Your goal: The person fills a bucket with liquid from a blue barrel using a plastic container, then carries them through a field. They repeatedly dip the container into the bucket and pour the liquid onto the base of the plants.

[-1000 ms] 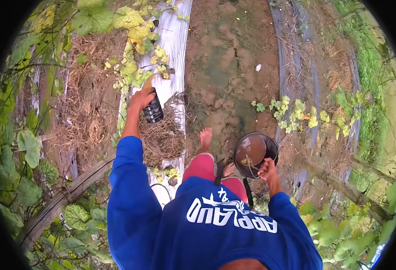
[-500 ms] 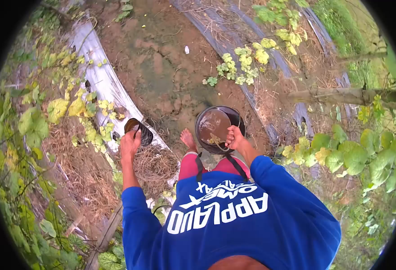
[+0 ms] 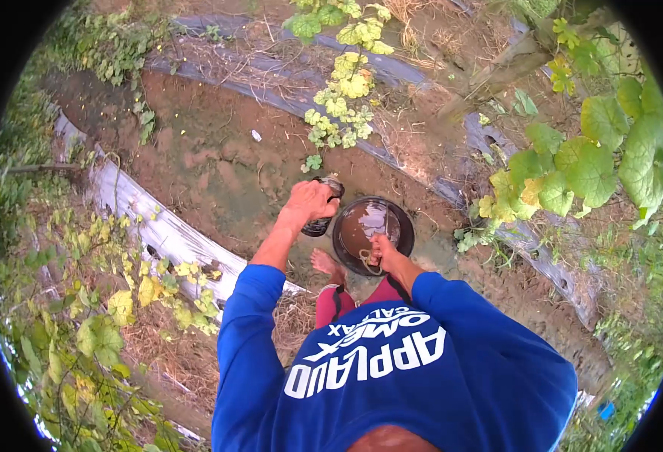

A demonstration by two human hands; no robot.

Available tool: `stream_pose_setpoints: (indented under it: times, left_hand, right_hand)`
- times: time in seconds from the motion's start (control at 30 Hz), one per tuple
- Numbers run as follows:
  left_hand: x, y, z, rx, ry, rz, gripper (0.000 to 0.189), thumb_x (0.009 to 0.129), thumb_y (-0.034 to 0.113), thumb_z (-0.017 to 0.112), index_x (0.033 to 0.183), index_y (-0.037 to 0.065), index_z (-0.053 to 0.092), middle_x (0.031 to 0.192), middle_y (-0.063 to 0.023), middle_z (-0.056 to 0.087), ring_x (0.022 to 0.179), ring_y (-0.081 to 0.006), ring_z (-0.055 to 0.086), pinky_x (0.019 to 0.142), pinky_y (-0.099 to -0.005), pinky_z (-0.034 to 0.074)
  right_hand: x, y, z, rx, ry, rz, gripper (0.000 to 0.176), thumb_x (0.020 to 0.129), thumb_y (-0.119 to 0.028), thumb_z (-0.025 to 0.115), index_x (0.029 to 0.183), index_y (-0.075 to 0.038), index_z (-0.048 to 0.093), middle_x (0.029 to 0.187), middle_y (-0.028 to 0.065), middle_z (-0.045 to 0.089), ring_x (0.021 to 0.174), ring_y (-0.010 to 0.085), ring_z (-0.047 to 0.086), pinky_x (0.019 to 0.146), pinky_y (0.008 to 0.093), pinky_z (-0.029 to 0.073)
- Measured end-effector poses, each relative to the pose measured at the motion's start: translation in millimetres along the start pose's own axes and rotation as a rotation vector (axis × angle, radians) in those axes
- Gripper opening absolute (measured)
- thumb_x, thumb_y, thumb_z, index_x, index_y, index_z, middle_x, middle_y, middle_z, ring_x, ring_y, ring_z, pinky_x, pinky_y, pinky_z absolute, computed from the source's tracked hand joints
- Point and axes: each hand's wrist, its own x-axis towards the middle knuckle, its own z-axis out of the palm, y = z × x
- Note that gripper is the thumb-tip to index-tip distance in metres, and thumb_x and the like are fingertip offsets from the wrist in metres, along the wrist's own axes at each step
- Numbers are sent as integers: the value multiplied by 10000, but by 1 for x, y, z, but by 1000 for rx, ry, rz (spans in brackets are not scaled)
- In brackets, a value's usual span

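Our left hand (image 3: pixel 310 202) is wrapped tight around a small dark cup (image 3: pixel 318 225), just beside the bucket (image 3: pixel 405 215). Our right hand (image 3: pixel 382 252) grips the bucket's handle (image 3: pixel 367 261) above the dirt path (image 3: pixel 218 173). The bucket is full of brown water, so it is probably heavy and sloshy. The handle is the best hold.

An outdoor vegetable plot on a farm. A furrow of bare brown soil (image 3: pixel 211 173) runs between raised beds covered in silver-grey plastic mulch sheeting (image 3: pixel 150 230). Climbing vines with broad green and yellow leaves (image 3: pixel 346 83), dry brown straw (image 3: pixel 173 343) and a rough wooden pole (image 3: pixel 497 75) surround it.
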Motion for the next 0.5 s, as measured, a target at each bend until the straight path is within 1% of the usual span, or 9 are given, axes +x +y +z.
stream_pose_setpoints:
  times: [0.07, 0.2, 0.23, 0.27, 0.33, 0.37, 0.4, 0.47, 0.5]
  left_hand:
    - [39, 15, -4, 71, -44, 22, 378, 777, 383, 522, 851, 62, 707, 848, -237, 662, 860, -385, 642, 801, -455, 497]
    - [89, 37, -15, 191, -118, 36, 428, 744, 411, 523, 835, 34, 704, 872, -228, 671, 872, -368, 653, 804, -442, 502]
    - [100, 44, -20, 235, -214, -24, 466, 690, 396, 500, 936, 62, 710, 1005, -175, 679, 969, -315, 651, 850, -398, 507]
    - [108, 49, -24, 244, -220, -13, 466, 690, 396, 500, 936, 62, 710, 1005, -175, 679, 969, -315, 651, 850, -398, 507]
    - [119, 57, -32, 285, -261, -26, 469, 696, 393, 494, 950, 63, 712, 1020, -165, 678, 992, -298, 646, 862, -389, 504]
    - [124, 58, -32, 304, -267, -38, 485, 712, 415, 486, 953, 60, 711, 1034, -154, 678, 1004, -298, 640, 862, -392, 501]
    - [129, 57, -33, 308, -270, -36, 485, 712, 415, 486, 953, 60, 711, 1034, -154, 678, 1004, -298, 640, 862, -392, 501]
    - [131, 55, -36, 273, -181, 32, 495, 740, 477, 527, 850, 26, 701, 902, -195, 683, 896, -358, 653, 814, -439, 495]
    - [131, 54, -37, 273, -185, 25, 495, 740, 477, 527, 850, 26, 701, 902, -195, 683, 896, -358, 653, 814, -439, 495]
  right_hand:
    - [-7, -8, -11, 157, 28, -3, 403, 755, -272, 546, 514, -224, 227, 442, -41, 187, 340, 133, 208, 382, 317, 213]
    - [-7, -15, -36, 299, 35, -89, 400, 774, -249, 544, 516, -223, 240, 449, -40, 185, 343, 138, 238, 374, 337, 249]
    - [-5, -17, -44, 327, 12, -112, 400, 786, -251, 535, 509, -225, 247, 440, -36, 194, 344, 150, 246, 382, 355, 277]
    - [-5, -22, -50, 341, 12, -114, 400, 786, -251, 535, 509, -225, 247, 440, -36, 194, 344, 150, 246, 382, 355, 277]
    - [-7, -30, -61, 352, 22, -138, 428, 762, -332, 538, 482, -218, 236, 406, -3, 235, 391, 212, 288, 496, 388, 329]
    - [-9, -34, -65, 356, 6, -137, 439, 754, -354, 540, 470, -217, 234, 398, -2, 232, 404, 210, 294, 525, 392, 340]
    - [-11, -38, -67, 361, 5, -136, 439, 754, -354, 540, 470, -217, 234, 398, -2, 232, 404, 210, 294, 525, 392, 340]
    - [-19, -45, -73, 409, -11, -143, 447, 746, -361, 541, 459, -220, 228, 390, -2, 230, 413, 214, 302, 534, 390, 346]
    - [-21, -51, -74, 429, 7, -116, 442, 742, -344, 537, 453, -218, 228, 384, 2, 228, 410, 220, 292, 542, 395, 352]
